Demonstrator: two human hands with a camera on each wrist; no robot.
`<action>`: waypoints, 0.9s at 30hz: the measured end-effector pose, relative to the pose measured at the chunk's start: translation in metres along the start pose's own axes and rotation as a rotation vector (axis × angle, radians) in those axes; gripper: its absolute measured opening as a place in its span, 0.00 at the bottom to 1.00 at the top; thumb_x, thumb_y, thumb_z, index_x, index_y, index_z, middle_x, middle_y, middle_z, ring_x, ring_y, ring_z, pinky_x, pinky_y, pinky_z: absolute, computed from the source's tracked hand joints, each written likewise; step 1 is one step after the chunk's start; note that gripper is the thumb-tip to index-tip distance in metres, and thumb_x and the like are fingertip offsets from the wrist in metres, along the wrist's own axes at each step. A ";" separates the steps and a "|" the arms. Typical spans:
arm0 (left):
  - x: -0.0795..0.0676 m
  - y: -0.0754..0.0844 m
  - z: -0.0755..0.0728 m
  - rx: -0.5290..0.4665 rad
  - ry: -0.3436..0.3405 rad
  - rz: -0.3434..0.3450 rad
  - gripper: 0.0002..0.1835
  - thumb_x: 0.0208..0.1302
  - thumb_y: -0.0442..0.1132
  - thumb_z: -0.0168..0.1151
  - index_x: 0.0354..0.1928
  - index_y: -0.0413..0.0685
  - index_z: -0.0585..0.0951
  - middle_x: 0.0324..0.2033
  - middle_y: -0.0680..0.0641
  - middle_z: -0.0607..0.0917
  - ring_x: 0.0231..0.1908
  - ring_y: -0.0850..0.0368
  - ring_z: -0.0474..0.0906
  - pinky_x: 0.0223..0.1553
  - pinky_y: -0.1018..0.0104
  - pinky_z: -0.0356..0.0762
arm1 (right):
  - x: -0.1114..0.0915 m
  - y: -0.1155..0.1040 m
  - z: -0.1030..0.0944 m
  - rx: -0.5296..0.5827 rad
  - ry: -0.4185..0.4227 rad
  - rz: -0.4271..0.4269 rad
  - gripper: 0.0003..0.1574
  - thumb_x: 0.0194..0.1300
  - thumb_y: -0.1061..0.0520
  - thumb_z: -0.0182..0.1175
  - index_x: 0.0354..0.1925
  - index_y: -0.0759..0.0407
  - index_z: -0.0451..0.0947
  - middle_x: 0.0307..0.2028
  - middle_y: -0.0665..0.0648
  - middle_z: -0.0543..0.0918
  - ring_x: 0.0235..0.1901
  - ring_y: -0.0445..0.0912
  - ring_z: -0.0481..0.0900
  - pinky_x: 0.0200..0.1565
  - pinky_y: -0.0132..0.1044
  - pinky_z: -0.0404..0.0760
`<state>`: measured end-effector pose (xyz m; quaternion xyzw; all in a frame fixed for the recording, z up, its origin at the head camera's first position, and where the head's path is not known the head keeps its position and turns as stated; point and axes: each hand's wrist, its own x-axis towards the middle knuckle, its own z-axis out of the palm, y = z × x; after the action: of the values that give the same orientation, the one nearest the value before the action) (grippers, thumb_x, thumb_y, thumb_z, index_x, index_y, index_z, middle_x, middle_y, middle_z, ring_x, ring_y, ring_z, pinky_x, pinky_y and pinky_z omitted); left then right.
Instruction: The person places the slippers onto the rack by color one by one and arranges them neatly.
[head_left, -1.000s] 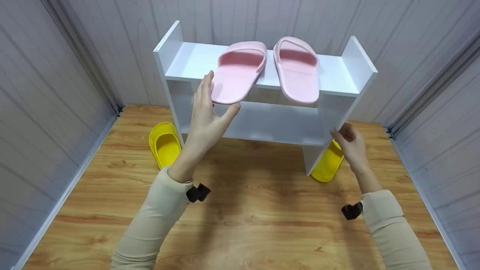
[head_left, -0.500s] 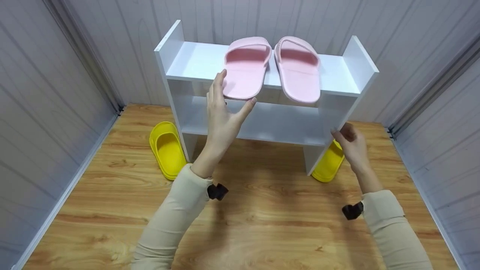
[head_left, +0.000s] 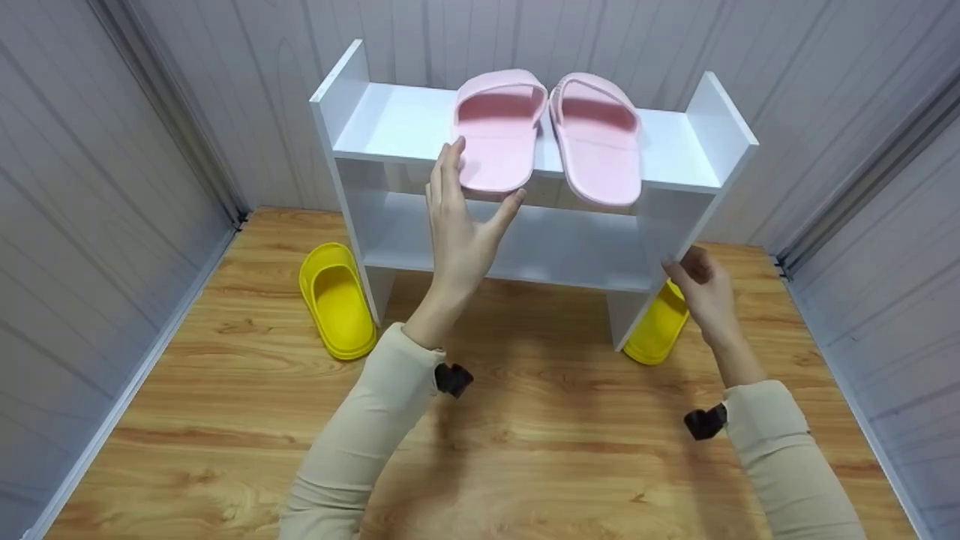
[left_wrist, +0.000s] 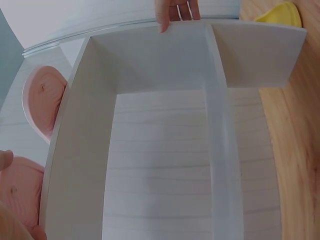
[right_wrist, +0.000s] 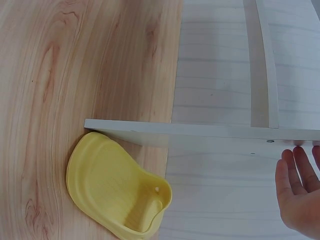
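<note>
A pink slipper (head_left: 499, 139) is being supported by the top board of the white rack (head_left: 401, 120), its heel overhanging the front edge. Its outer edge is being touched by the left hand (head_left: 465, 236), which is being held loose, with fingers extended and thumb spread near the heel. Just beside it, the other pink slipper (head_left: 598, 142) is being borne by the same board. The rack's right side is being pinched at its front edge by the right hand (head_left: 701, 292). The wooden floor (head_left: 525, 465) is being occupied by one yellow slipper (head_left: 341, 311) beside each side panel.
</note>
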<state>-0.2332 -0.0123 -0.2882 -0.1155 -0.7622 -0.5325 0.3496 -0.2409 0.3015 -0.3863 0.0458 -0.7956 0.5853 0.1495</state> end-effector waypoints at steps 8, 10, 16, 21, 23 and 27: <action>0.002 -0.003 0.003 0.022 -0.008 -0.009 0.42 0.48 0.50 0.66 0.62 0.41 0.59 0.61 0.40 0.58 0.56 0.57 0.57 0.58 0.67 0.46 | 0.000 0.000 0.000 -0.009 -0.003 0.015 0.28 0.61 0.51 0.55 0.52 0.69 0.66 0.41 0.57 0.73 0.42 0.44 0.71 0.43 0.29 0.70; 0.002 -0.003 0.003 0.023 -0.009 -0.005 0.42 0.48 0.50 0.66 0.62 0.41 0.59 0.61 0.40 0.58 0.56 0.57 0.57 0.58 0.67 0.47 | 0.000 0.000 0.000 -0.007 0.000 0.017 0.28 0.60 0.50 0.55 0.51 0.69 0.66 0.41 0.57 0.73 0.42 0.44 0.71 0.43 0.29 0.70; 0.001 -0.005 0.003 0.014 -0.006 0.022 0.44 0.47 0.50 0.67 0.63 0.41 0.58 0.61 0.39 0.58 0.57 0.56 0.56 0.58 0.66 0.45 | 0.001 0.001 0.000 -0.008 0.004 0.009 0.28 0.60 0.51 0.56 0.51 0.69 0.66 0.41 0.58 0.74 0.42 0.44 0.71 0.43 0.29 0.70; -0.002 -0.006 0.001 0.020 -0.004 0.042 0.44 0.47 0.50 0.67 0.63 0.41 0.57 0.61 0.39 0.57 0.59 0.56 0.52 0.59 0.64 0.44 | 0.000 0.001 0.000 -0.013 0.002 0.005 0.29 0.60 0.50 0.56 0.52 0.70 0.66 0.41 0.58 0.74 0.42 0.44 0.72 0.43 0.29 0.71; -0.002 -0.007 -0.001 0.018 0.008 0.059 0.44 0.48 0.51 0.66 0.63 0.40 0.57 0.61 0.39 0.57 0.60 0.57 0.51 0.59 0.64 0.46 | 0.000 0.001 -0.001 -0.012 0.002 -0.003 0.28 0.60 0.51 0.56 0.52 0.69 0.67 0.40 0.58 0.74 0.41 0.45 0.72 0.43 0.29 0.71; -0.003 -0.010 -0.006 -0.009 0.040 0.096 0.44 0.48 0.52 0.65 0.63 0.39 0.57 0.61 0.40 0.57 0.55 0.58 0.56 0.55 0.66 0.54 | 0.000 0.002 -0.001 -0.003 0.002 -0.016 0.26 0.60 0.52 0.56 0.51 0.68 0.68 0.39 0.57 0.74 0.41 0.44 0.72 0.42 0.29 0.71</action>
<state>-0.2341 -0.0209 -0.2966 -0.1429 -0.7461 -0.5207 0.3896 -0.2415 0.3027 -0.3876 0.0513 -0.7960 0.5828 0.1552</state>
